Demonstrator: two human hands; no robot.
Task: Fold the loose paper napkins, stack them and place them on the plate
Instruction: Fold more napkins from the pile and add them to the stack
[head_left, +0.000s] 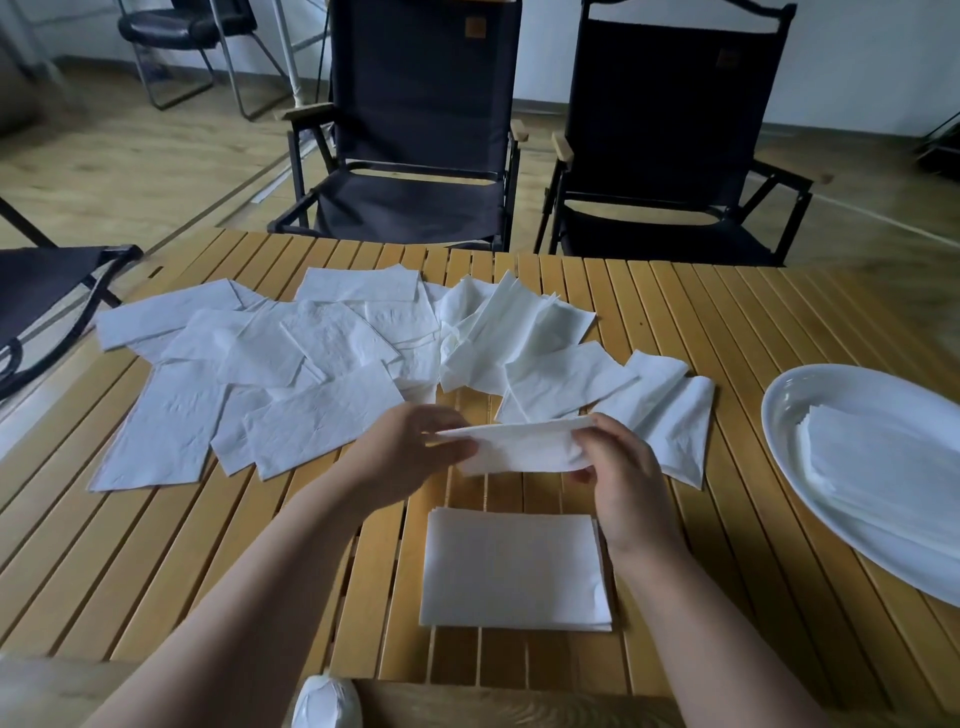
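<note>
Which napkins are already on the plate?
The folded stack at far right, lying in the white plate. The other neat stack sits on the table; loose ones lie spread beyond.

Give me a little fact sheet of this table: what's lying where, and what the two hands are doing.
surface: slatted wooden table
held napkin: lifted off the table, partly folded
left hand: pinches its left end
right hand: pinches its right end
folded stack: flat on the table, nearest the person
loose napkins: overlapping heap across the far side
plate: white, at the right edge
plate's napkins: folded pile already lying on it
behind: two dark folding chairs
</note>
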